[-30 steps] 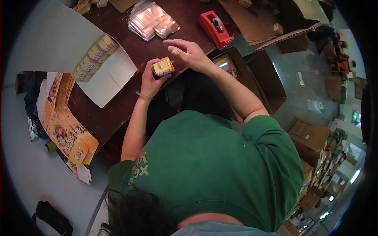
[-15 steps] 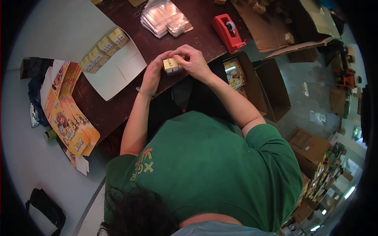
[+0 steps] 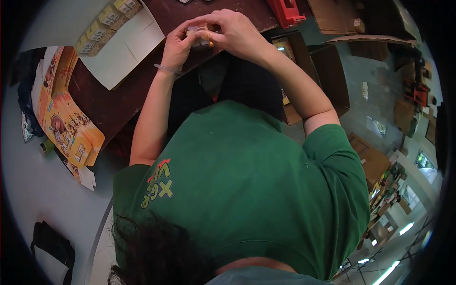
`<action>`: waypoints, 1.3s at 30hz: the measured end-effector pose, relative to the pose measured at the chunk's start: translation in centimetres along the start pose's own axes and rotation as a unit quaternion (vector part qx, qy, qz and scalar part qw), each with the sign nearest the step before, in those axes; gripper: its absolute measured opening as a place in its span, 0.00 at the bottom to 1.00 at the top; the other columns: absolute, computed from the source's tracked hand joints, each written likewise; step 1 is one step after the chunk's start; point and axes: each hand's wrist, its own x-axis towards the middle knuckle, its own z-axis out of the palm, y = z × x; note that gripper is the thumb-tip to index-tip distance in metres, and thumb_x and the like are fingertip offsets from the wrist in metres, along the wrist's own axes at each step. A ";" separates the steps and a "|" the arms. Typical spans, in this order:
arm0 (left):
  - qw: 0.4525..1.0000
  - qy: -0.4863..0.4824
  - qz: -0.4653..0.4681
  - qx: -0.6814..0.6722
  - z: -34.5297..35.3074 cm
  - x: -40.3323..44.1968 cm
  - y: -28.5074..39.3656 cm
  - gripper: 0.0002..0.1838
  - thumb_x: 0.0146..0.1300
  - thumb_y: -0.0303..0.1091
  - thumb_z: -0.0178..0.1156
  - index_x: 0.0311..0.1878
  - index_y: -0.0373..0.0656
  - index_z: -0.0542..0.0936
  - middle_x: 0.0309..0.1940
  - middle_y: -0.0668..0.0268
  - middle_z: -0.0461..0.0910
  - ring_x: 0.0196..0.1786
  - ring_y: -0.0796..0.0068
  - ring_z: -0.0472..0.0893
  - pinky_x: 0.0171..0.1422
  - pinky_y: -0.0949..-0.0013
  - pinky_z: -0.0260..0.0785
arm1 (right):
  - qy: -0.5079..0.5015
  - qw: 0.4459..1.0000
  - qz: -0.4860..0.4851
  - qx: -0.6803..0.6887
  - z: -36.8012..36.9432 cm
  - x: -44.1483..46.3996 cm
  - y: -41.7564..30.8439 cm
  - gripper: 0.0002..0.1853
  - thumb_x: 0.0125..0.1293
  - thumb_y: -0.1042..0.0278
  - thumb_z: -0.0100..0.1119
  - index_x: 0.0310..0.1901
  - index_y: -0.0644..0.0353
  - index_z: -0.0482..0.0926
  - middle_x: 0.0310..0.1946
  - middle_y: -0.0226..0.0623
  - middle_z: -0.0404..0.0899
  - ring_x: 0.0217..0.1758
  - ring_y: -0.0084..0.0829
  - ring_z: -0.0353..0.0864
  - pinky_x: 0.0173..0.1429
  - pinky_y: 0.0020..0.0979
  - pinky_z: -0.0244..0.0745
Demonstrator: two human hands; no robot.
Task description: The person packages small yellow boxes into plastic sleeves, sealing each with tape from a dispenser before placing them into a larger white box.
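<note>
Between my two hands, over the near edge of the dark red table (image 3: 114,102), is a small yellow and white box (image 3: 198,36). My left hand (image 3: 178,46) has its fingers closed around the left side of it. From the right, my right hand (image 3: 233,34) grips it, with the thumb across its face. The fingers cover much of the box, and its surface looks shiny in places.
Several similar small boxes (image 3: 110,18) stand in a row on a white sheet (image 3: 130,50) at left. Printed orange cartons (image 3: 71,121) lie at the table's left end. A red tape dispenser (image 3: 286,13) and open cardboard boxes (image 3: 327,71) are at right.
The view has shifted, so the table sits higher in it. The small box has been turned in my hands, and my right thumb now lies across it.
</note>
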 end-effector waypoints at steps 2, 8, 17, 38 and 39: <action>1.000 -0.023 0.007 -0.017 -0.4 0.0 -0.4 0.17 0.67 0.33 0.63 0.56 0.39 0.79 0.46 0.68 0.83 0.49 0.80 0.80 0.57 0.74 0.72 | 0.051 0.997 -0.051 -0.035 0.7 0.0 0.3 0.15 0.62 0.57 0.66 0.48 0.51 0.86 0.34 0.37 0.82 0.42 0.38 0.80 0.47 0.37 0.76; 0.999 0.011 0.032 -0.007 0.1 -0.2 -0.7 0.17 0.70 0.37 0.60 0.58 0.38 0.79 0.48 0.68 0.82 0.50 0.80 0.79 0.59 0.74 0.71 | 0.040 0.982 0.038 0.182 1.9 0.0 1.5 0.11 0.61 0.60 0.67 0.42 0.52 0.89 0.38 0.34 0.81 0.49 0.35 0.76 0.49 0.35 0.75; 0.983 -0.116 0.043 0.138 -1.5 -2.1 -0.4 0.41 0.51 0.30 0.74 0.69 0.40 0.67 0.60 0.63 0.75 0.62 0.74 0.74 0.68 0.67 0.65 | -0.034 0.965 0.101 0.239 2.4 0.2 1.5 0.10 0.59 0.66 0.70 0.42 0.55 0.89 0.37 0.32 0.80 0.42 0.26 0.81 0.48 0.29 0.76; 0.934 0.050 0.181 0.305 6.2 -3.2 -3.5 0.38 0.62 0.26 0.59 0.74 0.33 0.55 0.72 0.50 0.58 0.75 0.57 0.59 0.77 0.58 0.50 | 0.108 0.982 0.008 -0.157 3.3 -1.6 1.5 0.22 0.61 0.53 0.66 0.53 0.56 0.78 0.54 0.45 0.73 0.53 0.47 0.77 0.54 0.40 0.79; 0.956 0.035 0.149 0.250 5.6 -3.4 -3.2 0.35 0.63 0.24 0.56 0.73 0.33 0.56 0.71 0.53 0.61 0.73 0.60 0.62 0.76 0.59 0.53 | 0.093 0.987 -0.029 -0.130 2.5 -1.5 2.5 0.22 0.62 0.55 0.65 0.55 0.56 0.77 0.55 0.45 0.73 0.54 0.47 0.77 0.55 0.41 0.78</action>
